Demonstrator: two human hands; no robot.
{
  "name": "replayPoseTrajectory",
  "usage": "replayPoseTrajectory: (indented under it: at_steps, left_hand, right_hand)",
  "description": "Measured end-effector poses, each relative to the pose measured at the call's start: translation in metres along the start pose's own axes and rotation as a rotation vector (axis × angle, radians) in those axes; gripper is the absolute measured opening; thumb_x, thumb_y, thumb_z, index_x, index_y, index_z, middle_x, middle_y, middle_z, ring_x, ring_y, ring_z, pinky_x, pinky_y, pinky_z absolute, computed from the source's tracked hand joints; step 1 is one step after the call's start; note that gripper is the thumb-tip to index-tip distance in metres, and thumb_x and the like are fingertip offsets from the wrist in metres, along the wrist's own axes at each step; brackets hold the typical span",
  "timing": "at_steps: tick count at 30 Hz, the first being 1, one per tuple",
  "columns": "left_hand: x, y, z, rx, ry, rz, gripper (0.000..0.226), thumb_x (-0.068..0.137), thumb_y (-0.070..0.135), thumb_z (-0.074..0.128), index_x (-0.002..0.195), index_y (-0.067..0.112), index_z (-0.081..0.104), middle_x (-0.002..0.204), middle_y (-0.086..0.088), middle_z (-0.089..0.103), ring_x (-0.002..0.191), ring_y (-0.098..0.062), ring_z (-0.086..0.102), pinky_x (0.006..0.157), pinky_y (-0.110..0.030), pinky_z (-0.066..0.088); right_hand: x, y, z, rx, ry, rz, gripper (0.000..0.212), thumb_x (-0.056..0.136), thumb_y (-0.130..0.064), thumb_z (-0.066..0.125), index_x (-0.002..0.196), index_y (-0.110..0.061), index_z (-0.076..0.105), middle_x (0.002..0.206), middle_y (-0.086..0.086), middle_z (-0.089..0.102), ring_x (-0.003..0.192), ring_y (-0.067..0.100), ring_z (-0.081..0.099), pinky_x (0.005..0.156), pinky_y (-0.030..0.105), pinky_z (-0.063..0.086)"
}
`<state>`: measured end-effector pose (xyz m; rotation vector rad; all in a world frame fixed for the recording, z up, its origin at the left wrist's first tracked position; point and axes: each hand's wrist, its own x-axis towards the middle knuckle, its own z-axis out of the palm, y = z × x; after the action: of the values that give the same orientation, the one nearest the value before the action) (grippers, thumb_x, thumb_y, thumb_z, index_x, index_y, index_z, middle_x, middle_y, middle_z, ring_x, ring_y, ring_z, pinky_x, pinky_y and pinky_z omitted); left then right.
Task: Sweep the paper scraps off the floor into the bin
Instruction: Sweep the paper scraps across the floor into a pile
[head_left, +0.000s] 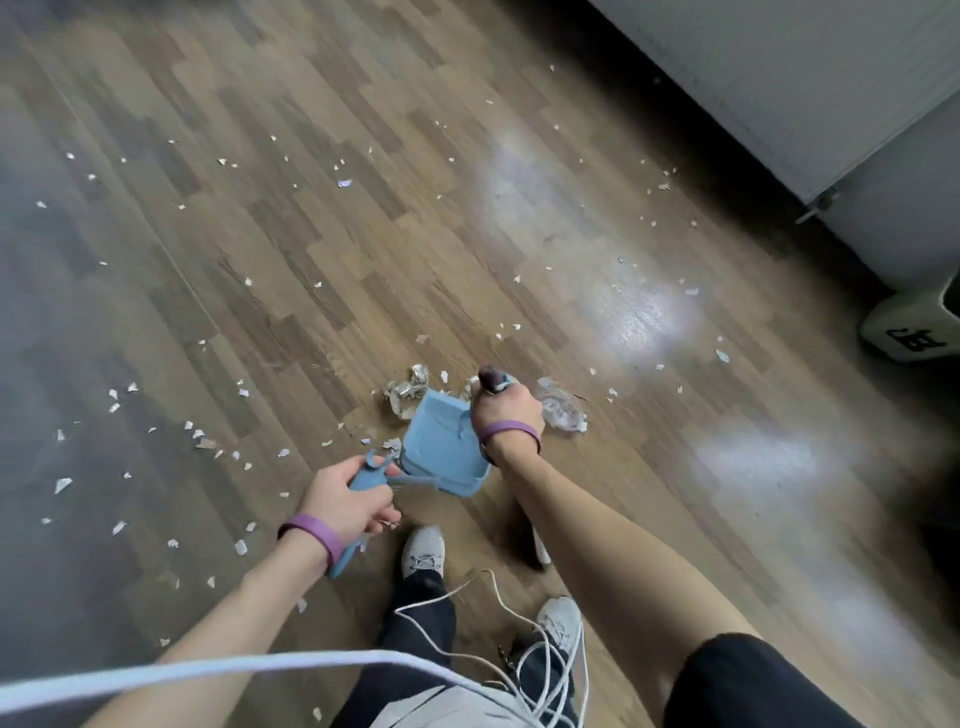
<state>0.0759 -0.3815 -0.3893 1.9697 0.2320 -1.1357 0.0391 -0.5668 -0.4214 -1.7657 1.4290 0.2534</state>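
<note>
— Dozens of small white paper scraps lie across the brown wood-laminate floor, thickest toward its left edge. Where is the pan?

— The blue plastic dustpan is at mid-floor, just ahead of the person's grey shoes. The left hand has its fingers wrapped round the pan's handle. The right hand is closed round a dark-tipped stick, likely a brush, though its head is hidden.

— Which way does it face?

— Its long axis runs from the handle near the feet out toward the far wall. The open mouth points away from the person, at a crumpled silvery wad just beside the lip.

— What could go wrong?

— A second crumpled white wad lies to the right of the mouth, so a straight stroke may miss it. The scraps look light, so a brisk flick could send them past the pan, and a raised lip would let them slide under. The dangling white cables might drag pieces about. A white container at the floor's right edge may be the bin, but I cannot tell.
</note>
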Motion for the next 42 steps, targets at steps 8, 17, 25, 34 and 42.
replayPoseTrajectory:
  at_steps: [8, 17, 25, 34, 42]
  left_hand:
    - [0.009, 0.004, -0.067, 0.039, 0.074, 0.055, 0.029, 0.079, -0.01, 0.053, 0.097, 0.008, 0.066, 0.078, -0.005, 0.067, 0.054, -0.018, 0.068, 0.044, -0.02, 0.048]
    - [0.009, 0.055, -0.038, -0.067, 0.032, 0.12, 0.024, 0.082, -0.01, 0.049, 0.097, 0.002, 0.062, 0.069, -0.013, 0.061, 0.038, -0.01, 0.06, 0.037, -0.016, 0.043]
    - [0.01, 0.118, 0.038, -0.085, -0.099, 0.222, 0.019, 0.084, -0.008, 0.052, 0.096, 0.004, 0.061, 0.068, -0.015, 0.062, 0.039, -0.013, 0.061, 0.035, -0.017, 0.042]
    - [0.004, 0.19, 0.187, -0.171, -0.121, 0.27, 0.018, 0.084, -0.006, 0.054, 0.085, 0.009, 0.063, 0.064, -0.008, 0.066, 0.047, -0.018, 0.064, 0.041, -0.02, 0.045]
    - [0.018, 0.263, 0.383, -0.191, -0.1, 0.203, 0.016, 0.088, -0.002, 0.056, 0.091, 0.013, 0.06, 0.081, -0.009, 0.064, 0.048, -0.014, 0.066, 0.039, -0.019, 0.045]
  right_hand:
    - [-0.009, -0.048, -0.004, 0.232, 0.131, 0.018, 0.025, 0.087, -0.035, 0.049, 0.085, -0.013, 0.061, 0.092, 0.016, 0.065, 0.093, 0.035, 0.061, 0.077, 0.034, 0.044]
    - [-0.015, -0.031, -0.094, 0.377, 0.249, -0.094, 0.026, 0.077, -0.02, 0.055, 0.054, -0.015, 0.043, 0.053, 0.003, 0.046, 0.053, 0.021, 0.045, 0.055, 0.032, 0.04]
    - [0.011, -0.003, -0.189, 0.371, 0.415, -0.172, 0.022, 0.064, -0.031, 0.051, 0.059, -0.01, 0.055, 0.061, 0.011, 0.057, 0.059, 0.026, 0.053, 0.061, 0.045, 0.051]
    - [0.099, 0.05, -0.331, 0.359, 0.484, -0.272, 0.026, 0.081, -0.015, 0.06, 0.057, -0.02, 0.051, 0.066, 0.007, 0.059, 0.066, 0.026, 0.056, 0.069, 0.042, 0.051]
    - [0.243, 0.106, -0.466, 0.209, 0.333, -0.395, 0.009, 0.084, -0.013, 0.059, 0.078, -0.011, 0.066, 0.08, 0.004, 0.065, 0.079, 0.024, 0.059, 0.073, 0.028, 0.045]
